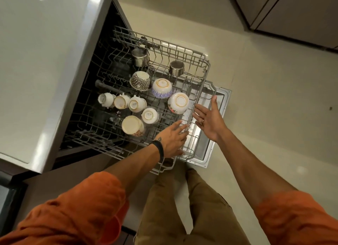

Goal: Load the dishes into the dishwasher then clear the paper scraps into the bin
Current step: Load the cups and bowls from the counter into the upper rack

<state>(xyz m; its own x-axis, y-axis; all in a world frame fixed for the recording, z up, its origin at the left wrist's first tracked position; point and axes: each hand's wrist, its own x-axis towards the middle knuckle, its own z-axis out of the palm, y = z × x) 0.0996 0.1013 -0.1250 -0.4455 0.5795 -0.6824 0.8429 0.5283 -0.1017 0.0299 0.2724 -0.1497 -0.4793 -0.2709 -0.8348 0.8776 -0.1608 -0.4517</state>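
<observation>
Orange sleeves (73,208) reach out: left hand (172,140) on the upper rack (201,91) right rim, finger curl unclear, right hand (210,120) splayed beside it, probably to slide upturned cups (135,104) in

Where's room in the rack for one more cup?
Free: the tine rows behind the two steel pots, and the corner between the cream mug and the rack rim. The middle is crowded with cups and bowls; the left hand and right hand take the front edge.
</observation>
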